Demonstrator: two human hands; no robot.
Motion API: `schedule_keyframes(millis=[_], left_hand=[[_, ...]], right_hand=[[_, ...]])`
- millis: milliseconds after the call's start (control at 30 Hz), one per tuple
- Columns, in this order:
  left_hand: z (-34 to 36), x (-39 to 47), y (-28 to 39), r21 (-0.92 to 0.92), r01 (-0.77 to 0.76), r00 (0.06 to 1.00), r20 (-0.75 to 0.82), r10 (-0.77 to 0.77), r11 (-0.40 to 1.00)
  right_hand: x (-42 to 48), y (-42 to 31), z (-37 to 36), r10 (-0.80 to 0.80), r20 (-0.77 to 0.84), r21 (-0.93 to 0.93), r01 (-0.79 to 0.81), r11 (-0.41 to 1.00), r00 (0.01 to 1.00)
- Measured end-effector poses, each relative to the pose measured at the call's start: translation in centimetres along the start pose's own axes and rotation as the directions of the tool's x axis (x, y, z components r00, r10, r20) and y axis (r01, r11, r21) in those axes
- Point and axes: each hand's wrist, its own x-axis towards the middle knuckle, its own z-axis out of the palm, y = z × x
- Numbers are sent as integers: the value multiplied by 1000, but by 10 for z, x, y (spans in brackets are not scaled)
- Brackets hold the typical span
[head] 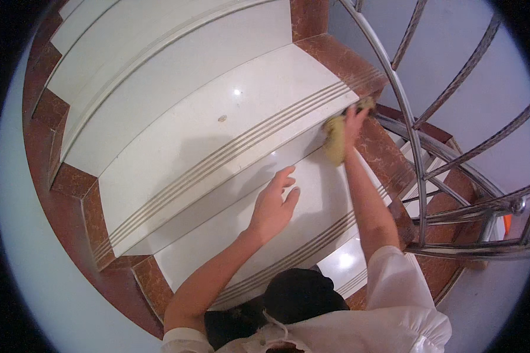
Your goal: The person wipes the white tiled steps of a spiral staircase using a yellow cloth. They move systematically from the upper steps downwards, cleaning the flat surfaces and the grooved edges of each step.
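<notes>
My right hand [354, 126] reaches to the right end of a white stair riser and grips a yellowish cloth [335, 142]. The cloth hangs below the fingers, and another bit of it shows beyond them, against the brown marbled border [374, 137]. Motion blurs this hand, so the finger grip is not sharp. My left hand [271, 209] hovers over the lower white tread [309, 198], fingers apart and nothing in them. Above the riser lies a white tread [265, 114] with grooved lines along its front edge and a small brownish spot [222, 118].
A curved metal railing [399, 88] with twisted balusters [459, 79] runs close along the right, beside my right arm. More white steps [172, 75] climb towards the upper left. Brown marbled skirting [75, 181] and a pale wall [17, 176] bound the left side.
</notes>
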Motion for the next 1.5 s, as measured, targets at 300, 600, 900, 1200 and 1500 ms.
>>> schedule_keyframes(millis=[300, 600, 900, 1200, 1500], left_hand=[[-17, -54, -99, 113, 173, 982, 57, -180, 978], [-39, -58, -162, -552, 585, 754, 102, -649, 594], [-55, -107, -125, -278, 300, 934, -109, -340, 913], [-88, -38, -38, 541, -267, 805, -329, 493, 797], [-94, 5, 2, 579, -238, 882, -208, 423, 780]], right_hand=[[29, 103, -69, 64, 321, -520, 119, 846, 945], [-265, -44, 27, -52, 305, -405, 179, 897, 951], [-318, -133, 3, 204, 769, 105, -434, 895, 606], [-292, -147, 26, 130, 486, 300, -305, 904, 864], [-218, -137, 65, 240, 134, 113, -256, 960, 961]])
